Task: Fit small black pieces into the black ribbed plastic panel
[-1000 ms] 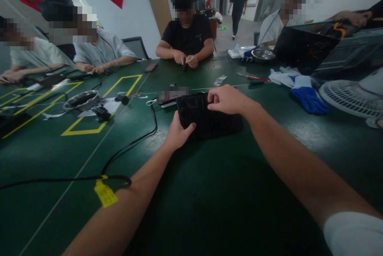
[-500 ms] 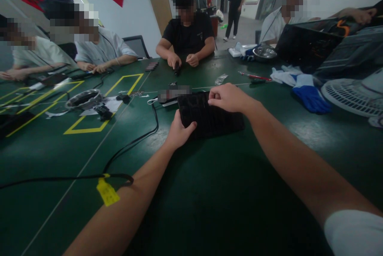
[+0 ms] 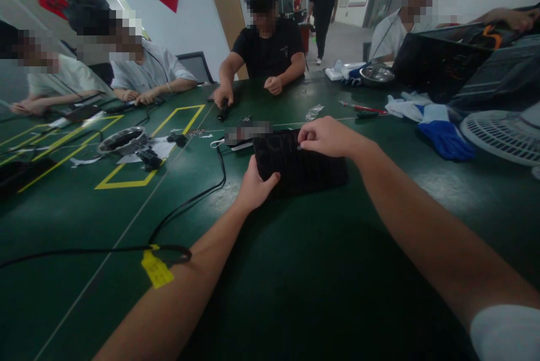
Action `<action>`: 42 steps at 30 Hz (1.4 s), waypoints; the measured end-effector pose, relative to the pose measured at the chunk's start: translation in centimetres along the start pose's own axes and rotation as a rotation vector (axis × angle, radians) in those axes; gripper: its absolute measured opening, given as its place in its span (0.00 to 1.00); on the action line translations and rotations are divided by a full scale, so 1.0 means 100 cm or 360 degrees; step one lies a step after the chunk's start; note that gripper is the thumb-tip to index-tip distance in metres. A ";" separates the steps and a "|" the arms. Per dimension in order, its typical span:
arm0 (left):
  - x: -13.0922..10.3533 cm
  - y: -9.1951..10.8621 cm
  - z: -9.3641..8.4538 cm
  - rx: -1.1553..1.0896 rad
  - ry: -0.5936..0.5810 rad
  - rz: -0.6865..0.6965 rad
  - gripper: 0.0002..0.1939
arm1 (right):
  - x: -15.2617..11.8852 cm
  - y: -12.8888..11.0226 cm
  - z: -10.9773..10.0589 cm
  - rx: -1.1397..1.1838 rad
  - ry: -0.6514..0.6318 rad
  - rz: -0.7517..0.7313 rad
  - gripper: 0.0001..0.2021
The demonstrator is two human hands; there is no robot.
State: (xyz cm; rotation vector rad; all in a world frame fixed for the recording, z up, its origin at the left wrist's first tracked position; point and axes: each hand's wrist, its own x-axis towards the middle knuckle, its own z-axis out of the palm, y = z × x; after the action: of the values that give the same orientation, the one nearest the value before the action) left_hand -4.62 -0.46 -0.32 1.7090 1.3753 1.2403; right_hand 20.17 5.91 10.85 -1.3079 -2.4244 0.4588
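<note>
A flat, dark rectangular panel with faint raised ridges is tilted up in front of me at the middle of the table. My left hand is closed on its left edge, thumb lying over the face and the other fingers hidden behind. Over the panel's upper part, my right hand has its fingers curled in a pinch. A tiny pale spot shows at those fingertips, too small to name. Just behind the panel lies a dark device with a white loop, partly blurred out.
A black cable with a yellow tag crosses by my left forearm. A metal ring lies left, blue-and-white gloves and a white fan grille right. Across the table, a co-worker's hand holds a dark tool.
My hands and the panel keep nearly the same pose, the whole view shifting slightly. The co-worker opposite has moved the dark tool leftward, and a person in the background has walked closer.
</note>
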 end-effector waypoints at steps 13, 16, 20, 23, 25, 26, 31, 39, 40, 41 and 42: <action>0.000 0.002 0.000 0.0003 -0.0008 -0.0039 0.30 | 0.000 0.001 0.000 0.0050 -0.0052 0.0005 0.07; 0.001 0.001 0.001 0.0013 -0.0006 -0.0017 0.30 | 0.000 0.002 0.001 0.0027 -0.0029 -0.0002 0.07; 0.001 0.000 0.001 0.0006 0.0018 0.0001 0.30 | 0.000 0.003 0.004 -0.0006 -0.0008 -0.0011 0.07; 0.000 -0.001 0.001 0.0012 0.0017 -0.0014 0.31 | 0.000 0.003 0.005 -0.0038 0.0007 -0.0016 0.07; 0.000 -0.001 0.001 0.0007 0.0016 0.0000 0.31 | 0.000 0.002 0.005 -0.0075 0.0019 -0.0015 0.07; 0.000 0.000 0.001 0.0001 0.0018 0.0004 0.31 | 0.000 0.001 0.005 -0.0093 0.0027 -0.0014 0.07; 0.000 0.002 0.001 -0.0014 0.0013 -0.0027 0.31 | -0.001 -0.002 0.007 -0.0142 0.0054 0.0005 0.06; 0.000 0.000 0.001 -0.0038 0.0005 -0.0010 0.31 | 0.001 0.000 0.009 -0.0183 0.0088 0.0013 0.07; 0.000 0.000 0.001 -0.0033 0.0004 -0.0014 0.31 | 0.001 0.000 0.009 -0.0182 0.0092 0.0012 0.07; 0.001 -0.001 0.000 -0.0027 0.0006 -0.0011 0.31 | 0.001 0.001 0.009 -0.0184 0.0102 0.0006 0.07; 0.001 -0.001 0.000 -0.0021 0.0007 -0.0003 0.31 | 0.002 0.001 0.010 -0.0188 0.0115 0.0000 0.08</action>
State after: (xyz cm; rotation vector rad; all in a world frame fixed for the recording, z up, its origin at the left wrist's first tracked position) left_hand -4.61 -0.37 -0.36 1.6965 1.3683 1.2503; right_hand 19.75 6.03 9.97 -1.3478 -2.4236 0.2672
